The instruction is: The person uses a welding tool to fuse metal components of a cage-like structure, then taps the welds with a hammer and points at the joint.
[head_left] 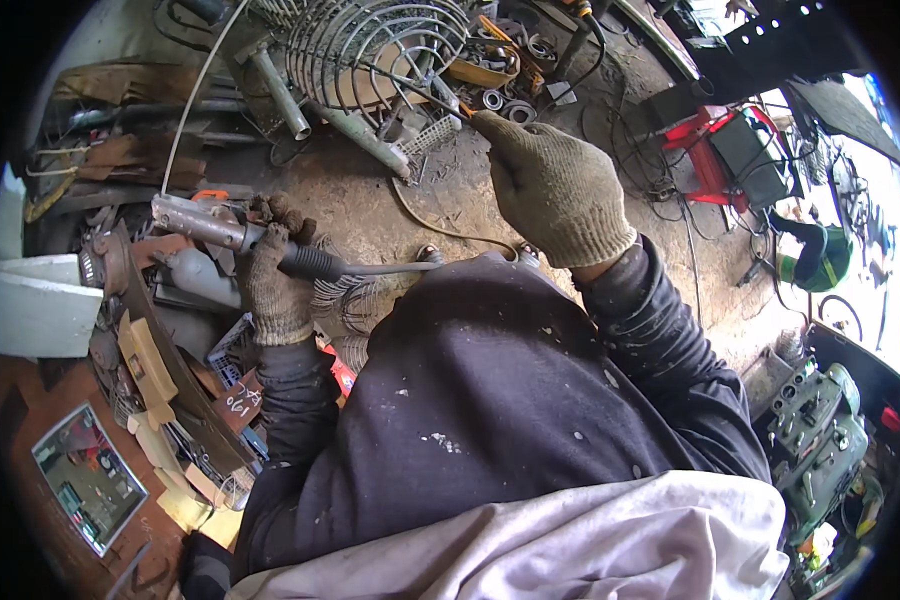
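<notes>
My left hand (273, 285), in a dirty knit glove, is closed around a welding electrode holder (205, 222) with a metal barrel and a black ribbed sleeve. A long pale welding rod (192, 100) rises from its far end, and a grey cable leaves it toward my lap. My right hand (555, 190), in a tan knit glove, is closed with thumb and forefinger together beside a round wire guard (375, 45). A thin dark rod (420, 92) runs from those fingertips across the guard; its gripped end is hidden.
Metal tubes of a frame (360, 140) lie below the guard. Rings and bearings (518, 110) sit beyond my right hand. A red stand with a dark box (755, 155) and loose cables are at right. Scrap and cartons (145, 370) crowd the left; a green machine (820, 440) stands lower right.
</notes>
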{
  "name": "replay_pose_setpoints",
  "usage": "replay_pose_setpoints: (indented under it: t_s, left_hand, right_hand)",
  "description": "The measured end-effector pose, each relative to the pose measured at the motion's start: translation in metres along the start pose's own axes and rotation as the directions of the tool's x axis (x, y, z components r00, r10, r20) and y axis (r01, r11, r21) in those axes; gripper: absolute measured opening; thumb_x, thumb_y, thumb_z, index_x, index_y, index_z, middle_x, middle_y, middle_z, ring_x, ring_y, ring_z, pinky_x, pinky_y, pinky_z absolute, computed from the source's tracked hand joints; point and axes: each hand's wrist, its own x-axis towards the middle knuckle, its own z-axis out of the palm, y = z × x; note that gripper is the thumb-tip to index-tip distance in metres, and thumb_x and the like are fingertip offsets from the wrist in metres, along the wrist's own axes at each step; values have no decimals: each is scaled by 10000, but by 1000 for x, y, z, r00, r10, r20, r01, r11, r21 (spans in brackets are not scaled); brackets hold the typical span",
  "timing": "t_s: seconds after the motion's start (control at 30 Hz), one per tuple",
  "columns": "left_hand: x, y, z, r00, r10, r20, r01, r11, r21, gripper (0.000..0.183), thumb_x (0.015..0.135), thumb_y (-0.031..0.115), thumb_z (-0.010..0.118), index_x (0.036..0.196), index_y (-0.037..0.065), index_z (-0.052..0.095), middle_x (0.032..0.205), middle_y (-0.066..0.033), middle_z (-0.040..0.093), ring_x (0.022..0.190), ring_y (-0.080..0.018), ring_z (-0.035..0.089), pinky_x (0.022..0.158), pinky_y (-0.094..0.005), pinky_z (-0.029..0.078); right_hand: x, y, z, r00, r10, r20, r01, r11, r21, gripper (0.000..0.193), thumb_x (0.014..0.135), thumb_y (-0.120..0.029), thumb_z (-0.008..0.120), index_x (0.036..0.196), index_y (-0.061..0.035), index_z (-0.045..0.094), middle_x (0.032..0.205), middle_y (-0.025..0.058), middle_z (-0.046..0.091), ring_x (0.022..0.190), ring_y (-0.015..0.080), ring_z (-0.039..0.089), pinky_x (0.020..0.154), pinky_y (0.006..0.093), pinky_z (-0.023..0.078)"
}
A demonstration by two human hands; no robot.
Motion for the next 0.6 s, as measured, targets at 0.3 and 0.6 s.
replay_pose_setpoints:
  t_s: [0.3, 0.6]
  left_hand:
    - [-27, -4, 30, 997, 38, -73, -36, 999, 29, 415, 836, -19, 706, 1205, 114, 568, 1145, -64, 621, 985, -206, 618, 871, -407, 575]
    - [-51, -18, 21, 997, 73, 39, -71, 996, -59, 516, 890, -5, 670, 1361, 63, 469, 1175, -103, 631, 961, -202, 625, 914, -392, 570]
  right_hand:
    - [0, 5, 2, 998, -19, 56, 13, 993, 116, 370, 928, -210, 597, 1293, -155, 622, 856, 151, 701, 785, 359, 704, 669, 475, 560]
    - [-2, 8, 11, 996, -82, 28, 78, 990, 115, 308, 931, -217, 601, 1210, -88, 595, 849, 158, 702, 787, 362, 705, 656, 469, 560]
